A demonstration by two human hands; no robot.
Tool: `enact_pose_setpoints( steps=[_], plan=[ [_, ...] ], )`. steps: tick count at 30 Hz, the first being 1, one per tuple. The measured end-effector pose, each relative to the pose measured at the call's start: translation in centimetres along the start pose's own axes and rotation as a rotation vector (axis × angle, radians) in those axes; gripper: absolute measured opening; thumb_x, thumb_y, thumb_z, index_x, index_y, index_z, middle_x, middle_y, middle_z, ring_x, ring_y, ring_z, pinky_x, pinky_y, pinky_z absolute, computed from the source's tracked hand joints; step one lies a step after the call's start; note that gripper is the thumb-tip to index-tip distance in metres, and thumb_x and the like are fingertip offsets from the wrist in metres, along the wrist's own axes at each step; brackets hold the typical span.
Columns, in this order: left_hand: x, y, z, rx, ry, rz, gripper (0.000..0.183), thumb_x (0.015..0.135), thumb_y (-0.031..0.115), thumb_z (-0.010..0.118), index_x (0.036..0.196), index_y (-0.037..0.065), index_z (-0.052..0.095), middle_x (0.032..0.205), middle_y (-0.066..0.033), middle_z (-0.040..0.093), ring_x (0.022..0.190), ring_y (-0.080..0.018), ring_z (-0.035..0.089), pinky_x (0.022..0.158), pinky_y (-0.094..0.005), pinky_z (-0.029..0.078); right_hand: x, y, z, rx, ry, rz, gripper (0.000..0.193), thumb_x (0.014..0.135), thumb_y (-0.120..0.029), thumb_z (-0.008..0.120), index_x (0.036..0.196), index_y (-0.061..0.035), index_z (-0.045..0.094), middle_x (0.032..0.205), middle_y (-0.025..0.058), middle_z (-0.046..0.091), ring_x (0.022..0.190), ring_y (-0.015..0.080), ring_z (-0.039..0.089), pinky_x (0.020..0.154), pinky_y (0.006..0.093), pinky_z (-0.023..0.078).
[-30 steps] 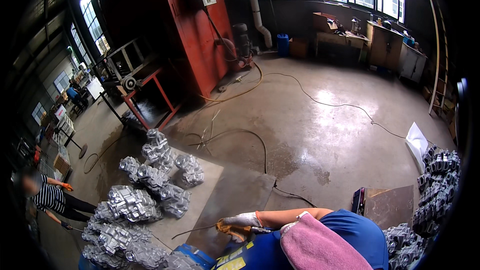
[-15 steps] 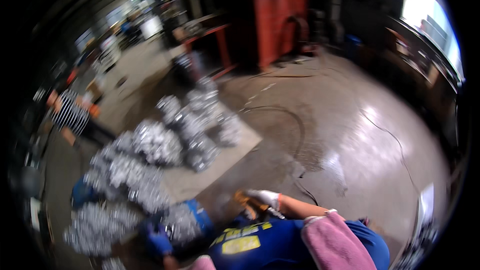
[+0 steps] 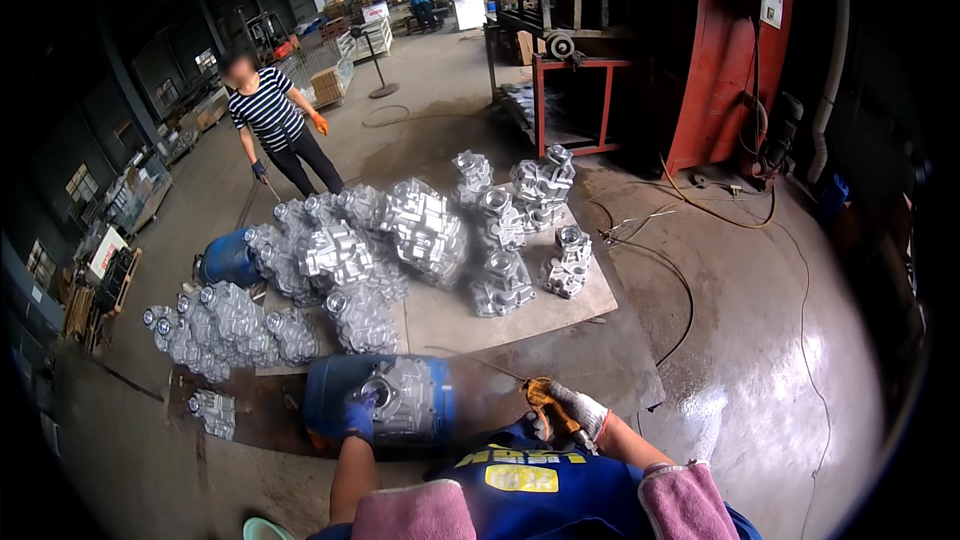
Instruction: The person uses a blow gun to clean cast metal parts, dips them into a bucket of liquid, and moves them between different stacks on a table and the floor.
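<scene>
A silvery metal casting [image 3: 405,400] with a round opening lies on a blue drum [image 3: 325,390] in front of me. My left hand [image 3: 361,416], in a blue glove, grips the casting's left side by the opening; its fingertips are partly hidden. To the right of the drum, my right hand [image 3: 580,412], in a whitish glove with an orange-stained palm, is closed around an orange air blow gun [image 3: 545,400]. A thin nozzle reaches from the gun toward the upper left, and a metal fitting shows at its lower end.
Several similar castings [image 3: 340,255] stand clustered on a pale board [image 3: 450,330] beyond the drum. Another blue drum [image 3: 228,258] lies at the left. A person in a striped top [image 3: 268,108] stands behind. A red machine [image 3: 705,70] and a floor hose [image 3: 690,300] are right.
The view has swung and sharpened, so the castings appear farther right. My left hand now lies on the casting near its opening. The right hand still holds the blow gun.
</scene>
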State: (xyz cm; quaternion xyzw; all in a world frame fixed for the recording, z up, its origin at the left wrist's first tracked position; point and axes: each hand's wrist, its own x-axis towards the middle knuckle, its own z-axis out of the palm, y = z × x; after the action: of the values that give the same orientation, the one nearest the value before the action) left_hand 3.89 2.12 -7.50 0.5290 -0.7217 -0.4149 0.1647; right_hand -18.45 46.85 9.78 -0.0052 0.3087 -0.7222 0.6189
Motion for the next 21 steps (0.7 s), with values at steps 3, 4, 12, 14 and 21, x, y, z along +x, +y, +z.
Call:
enact_pose_setpoints(
  steps=[3,4,12,14,21],
  plan=[
    [0.3,-1.7,-0.8,0.310,-0.013,-0.060,0.042,0.087,0.032,0.066,0.116,0.002,0.061,0.115,-0.0142,0.065,0.099,-0.0281,0.063,0.087,-0.0385,0.049,-0.3,-0.4,1.5,0.030,0.023,-0.013,0.042,0.096,-0.040,0.052,0.124,-0.0089,0.057,0.104,0.0055,0.067,0.090,0.0200,0.064,0.079,0.0360,0.053],
    [-0.1,-2.0,-0.3,0.313,0.039,0.073,0.038,0.087,0.028,0.065,0.113,0.001,0.061,0.113,-0.0162,0.065,0.097,-0.0287,0.064,0.087,-0.0396,0.049,-0.3,-0.3,1.7,0.050,0.061,-0.008,0.042,0.096,-0.040,0.052,0.124,-0.0091,0.057,0.104,0.0055,0.067,0.090,0.0200,0.064,0.079,0.0360,0.053],
    [9.8,-11.7,-3.9,1.012,-0.045,0.518,0.029,0.094,0.014,0.042,0.111,0.006,0.065,0.112,-0.0182,0.063,0.100,-0.0280,0.061,0.090,-0.0401,0.045,2.6,-1.0,1.9,-0.093,-0.002,-0.055,0.051,0.095,-0.041,0.053,0.130,-0.0048,0.047,0.107,0.0140,0.062,0.087,0.0259,0.064,0.073,0.0393,0.055],
    [12.0,-12.5,-7.0,0.460,-0.149,0.351,0.030,0.095,0.021,0.048,0.117,0.007,0.062,0.110,-0.0149,0.065,0.096,-0.0283,0.063,0.081,-0.0409,0.050,3.7,-0.8,0.8,0.054,-0.032,0.055,0.055,0.094,-0.046,0.053,0.129,-0.0048,0.048,0.106,0.0122,0.062,0.086,0.0261,0.064,0.073,0.0438,0.055],
    [8.4,-8.4,-9.5,-0.694,-0.397,-0.378,0.053,0.093,0.051,0.051,0.128,0.012,0.056,0.120,-0.0112,0.063,0.105,-0.0318,0.061,0.087,-0.0504,0.049,4.6,1.0,-0.4,-0.169,0.385,0.083,0.061,0.090,-0.055,0.055,0.121,-0.0027,0.053,0.095,0.0129,0.064,0.071,0.0236,0.065,0.058,0.0392,0.055]
  ],
)
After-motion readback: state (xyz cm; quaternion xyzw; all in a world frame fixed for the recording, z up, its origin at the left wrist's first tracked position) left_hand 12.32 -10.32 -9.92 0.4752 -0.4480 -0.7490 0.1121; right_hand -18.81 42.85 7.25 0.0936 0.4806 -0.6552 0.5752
